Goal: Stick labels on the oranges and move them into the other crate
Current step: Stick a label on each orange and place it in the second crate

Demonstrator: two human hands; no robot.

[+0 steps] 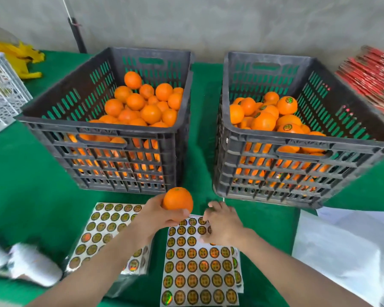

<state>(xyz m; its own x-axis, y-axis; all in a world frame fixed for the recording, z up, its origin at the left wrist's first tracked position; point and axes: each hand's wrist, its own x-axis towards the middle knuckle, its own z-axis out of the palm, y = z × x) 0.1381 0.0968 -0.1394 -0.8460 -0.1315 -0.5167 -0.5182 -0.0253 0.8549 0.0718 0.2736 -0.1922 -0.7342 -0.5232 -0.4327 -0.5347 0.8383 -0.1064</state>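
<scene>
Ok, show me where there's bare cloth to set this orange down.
Widest bare cloth: left of the left crate, beyond the left label sheet. A smaller patch between the right crate, the middle label sheet and the white paper. The strip between the crates is narrow. The near edge is crowded with sheets.

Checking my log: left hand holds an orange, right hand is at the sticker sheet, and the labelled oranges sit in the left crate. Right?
Not quite: the head view shows the labelled oranges in the right crate; the left crate holds unlabelled ones. The rest stands.
</scene>
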